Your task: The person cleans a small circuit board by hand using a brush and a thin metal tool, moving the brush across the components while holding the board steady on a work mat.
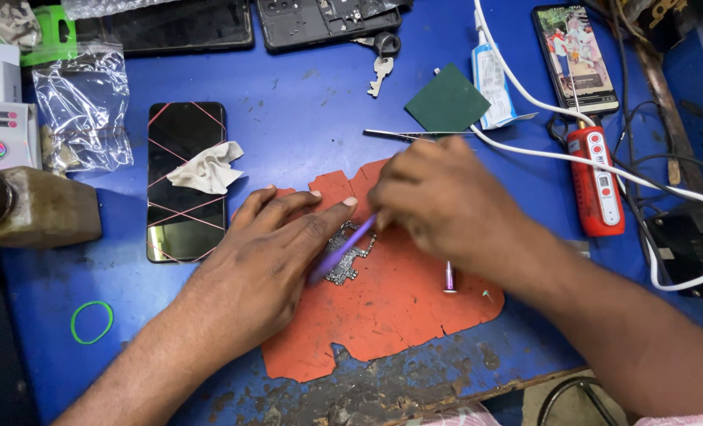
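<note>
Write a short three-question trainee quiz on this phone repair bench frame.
1. True or false: the right hand holds a purple brush-like tool over the small grey circuit board.
2. What lies under the board? A) green rubber band B) torn orange mat C) white cable
3. What rests on the black phone with crossed pink lines?

Key: 1 true. 2 B, the torn orange mat. 3 a crumpled white cloth.

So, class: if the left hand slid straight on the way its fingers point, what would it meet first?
The left hand points up and right across the orange mat. Its fingertips nearly touch the right hand, which holds a purple tool over the small circuit board; it would likely meet that hand first.
</note>
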